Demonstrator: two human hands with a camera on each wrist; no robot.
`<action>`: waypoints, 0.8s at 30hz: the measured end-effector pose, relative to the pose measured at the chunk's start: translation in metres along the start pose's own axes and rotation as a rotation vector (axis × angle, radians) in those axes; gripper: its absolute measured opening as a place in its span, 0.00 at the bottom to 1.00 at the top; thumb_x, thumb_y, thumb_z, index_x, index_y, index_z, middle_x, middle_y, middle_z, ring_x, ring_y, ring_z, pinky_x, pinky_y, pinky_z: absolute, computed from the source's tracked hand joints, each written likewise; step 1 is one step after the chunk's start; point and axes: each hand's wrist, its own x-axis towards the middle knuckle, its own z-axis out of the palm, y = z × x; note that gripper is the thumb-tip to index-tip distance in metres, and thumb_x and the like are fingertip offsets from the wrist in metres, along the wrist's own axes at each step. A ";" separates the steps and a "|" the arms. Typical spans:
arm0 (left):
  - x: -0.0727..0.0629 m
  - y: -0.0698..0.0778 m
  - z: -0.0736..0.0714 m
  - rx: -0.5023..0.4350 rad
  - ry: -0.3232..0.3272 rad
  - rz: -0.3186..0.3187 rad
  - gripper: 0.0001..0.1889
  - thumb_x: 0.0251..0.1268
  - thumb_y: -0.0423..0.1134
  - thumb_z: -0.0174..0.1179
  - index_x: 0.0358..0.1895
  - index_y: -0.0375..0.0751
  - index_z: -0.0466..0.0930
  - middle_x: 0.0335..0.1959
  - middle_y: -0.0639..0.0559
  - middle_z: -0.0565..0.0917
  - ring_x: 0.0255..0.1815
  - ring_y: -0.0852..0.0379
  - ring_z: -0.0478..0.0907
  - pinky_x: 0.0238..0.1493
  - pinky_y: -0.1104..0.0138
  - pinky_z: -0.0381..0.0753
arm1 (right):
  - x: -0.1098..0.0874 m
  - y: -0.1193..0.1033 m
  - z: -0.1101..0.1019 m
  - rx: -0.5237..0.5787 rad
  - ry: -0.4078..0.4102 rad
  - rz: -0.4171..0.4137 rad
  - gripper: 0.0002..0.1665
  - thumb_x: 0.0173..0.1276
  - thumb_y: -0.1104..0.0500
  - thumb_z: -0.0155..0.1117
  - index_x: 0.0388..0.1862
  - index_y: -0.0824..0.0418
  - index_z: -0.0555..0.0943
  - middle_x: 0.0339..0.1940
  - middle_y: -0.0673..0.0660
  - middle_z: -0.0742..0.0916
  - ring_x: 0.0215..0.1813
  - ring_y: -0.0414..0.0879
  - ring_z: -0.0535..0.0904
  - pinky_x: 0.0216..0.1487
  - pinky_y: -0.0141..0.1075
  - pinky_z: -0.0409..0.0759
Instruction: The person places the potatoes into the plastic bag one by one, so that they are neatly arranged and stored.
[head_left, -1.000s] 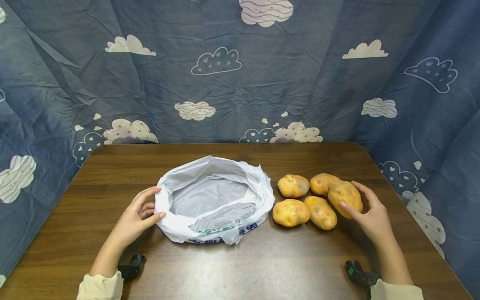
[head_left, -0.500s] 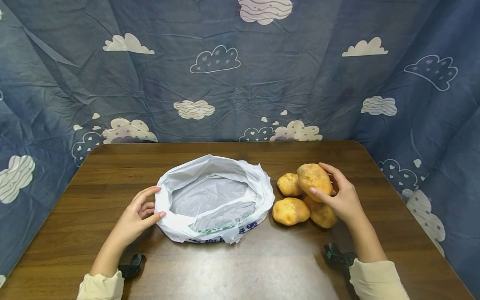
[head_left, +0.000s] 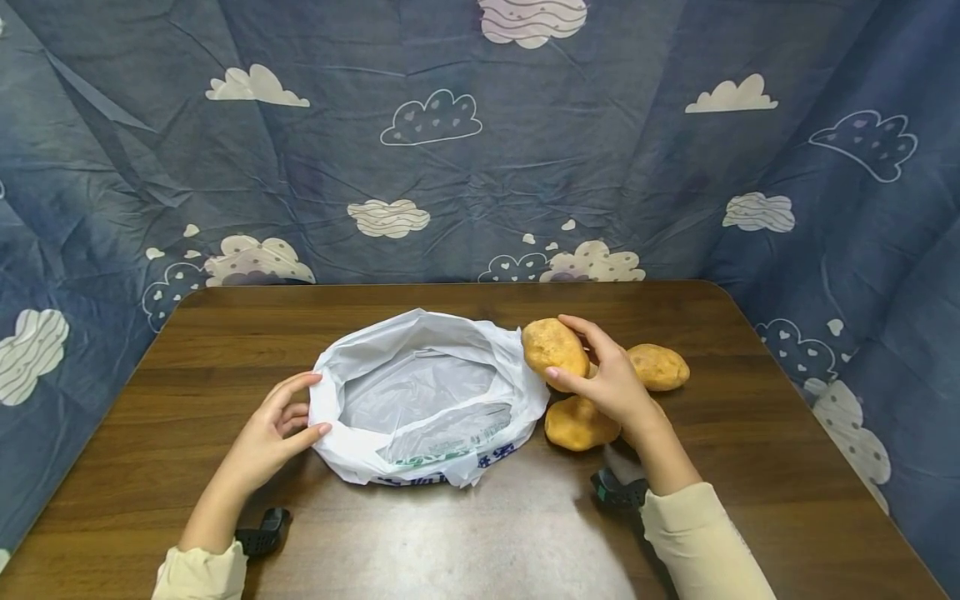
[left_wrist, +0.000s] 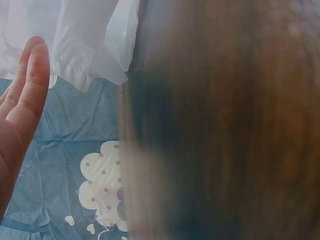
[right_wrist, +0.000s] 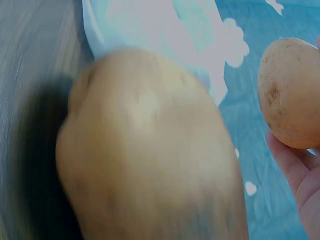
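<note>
My right hand grips a yellow-brown potato between thumb and fingers, at the right rim of a white plastic bag. In the right wrist view this held potato is at the right edge, and another potato looms large and blurred. Below the hand lies a potato, with another potato to its right. The hand and forearm mostly hide other potatoes. My left hand touches the bag's left rim with thumb and index fingertips; its fingers look straight in the left wrist view.
The bag stands with its mouth wide apart on a brown wooden table. Behind the table hangs a blue curtain with cloud prints. A black strap device sits at each wrist.
My right hand has carried the potato leftward, over the other potatoes, to the bag's right rim. The left hand and bag have stayed in place.
</note>
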 end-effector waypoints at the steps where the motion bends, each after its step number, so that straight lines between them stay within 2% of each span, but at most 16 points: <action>1: 0.000 0.000 0.000 0.000 0.001 0.000 0.32 0.47 0.19 0.62 0.60 0.30 0.62 0.58 0.43 0.62 0.40 0.63 0.74 0.41 0.77 0.73 | 0.002 -0.001 0.004 -0.011 -0.009 -0.016 0.38 0.49 0.68 0.70 0.60 0.69 0.66 0.54 0.63 0.75 0.50 0.53 0.72 0.49 0.42 0.72; 5: 0.000 -0.001 0.000 0.002 0.003 0.004 0.33 0.46 0.19 0.62 0.60 0.30 0.62 0.58 0.43 0.62 0.39 0.63 0.74 0.41 0.77 0.73 | 0.010 -0.009 0.020 -0.024 -0.041 -0.061 0.38 0.50 0.68 0.70 0.60 0.70 0.66 0.55 0.65 0.74 0.51 0.54 0.73 0.49 0.46 0.73; 12: 0.000 -0.001 0.000 -0.006 0.003 0.012 0.33 0.46 0.18 0.62 0.59 0.30 0.62 0.58 0.43 0.62 0.39 0.63 0.74 0.41 0.77 0.73 | 0.024 -0.018 0.050 -0.001 -0.108 -0.097 0.37 0.50 0.65 0.70 0.59 0.68 0.67 0.56 0.64 0.74 0.53 0.54 0.72 0.51 0.45 0.72; 19: 0.001 -0.002 0.001 -0.007 0.003 0.012 0.33 0.45 0.18 0.62 0.59 0.29 0.62 0.58 0.43 0.62 0.39 0.63 0.74 0.41 0.77 0.74 | 0.041 0.012 0.086 0.010 -0.159 -0.148 0.38 0.51 0.55 0.71 0.61 0.59 0.67 0.56 0.55 0.74 0.50 0.45 0.73 0.49 0.38 0.74; 24: 0.001 -0.001 0.000 -0.003 0.001 0.011 0.33 0.45 0.17 0.62 0.59 0.29 0.62 0.58 0.44 0.62 0.39 0.63 0.75 0.41 0.77 0.74 | 0.048 0.009 0.108 -0.038 -0.177 -0.180 0.39 0.49 0.53 0.72 0.60 0.58 0.68 0.54 0.54 0.76 0.48 0.44 0.73 0.47 0.37 0.74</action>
